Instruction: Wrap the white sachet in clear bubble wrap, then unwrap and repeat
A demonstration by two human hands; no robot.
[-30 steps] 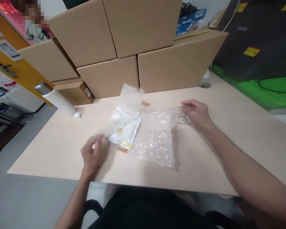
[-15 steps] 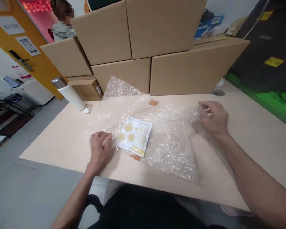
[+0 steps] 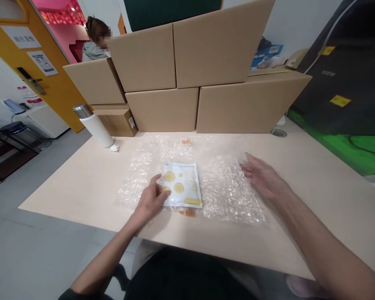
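A white packet [image 3: 187, 179] with yellow circles lies flat on a spread sheet of clear bubble wrap [image 3: 228, 183]. My left hand [image 3: 153, 196] touches the packet's left edge, its thumb on the front and its fingers apart. At the right edge of the bubble wrap is my right hand [image 3: 261, 175], slightly blurred; whether its fingertips grip the film cannot be made out. An orange piece [image 3: 186, 142] shows at the wrap's far edge, and another orange piece [image 3: 187, 213] shows just below the packet.
Cardboard boxes [image 3: 162, 110] stand stacked along the table's far side. At the back left are a white bottle [image 3: 96, 130] with a silver cap and a crumpled white scrap [image 3: 114, 148]. A person [image 3: 95, 41] is behind the boxes. The table's near edge [image 3: 225, 253] runs before my body.
The wrap's raised far corner now lies flat. My left hand has moved right onto the packet, which is turned straighter. My right hand has shifted left and lower.
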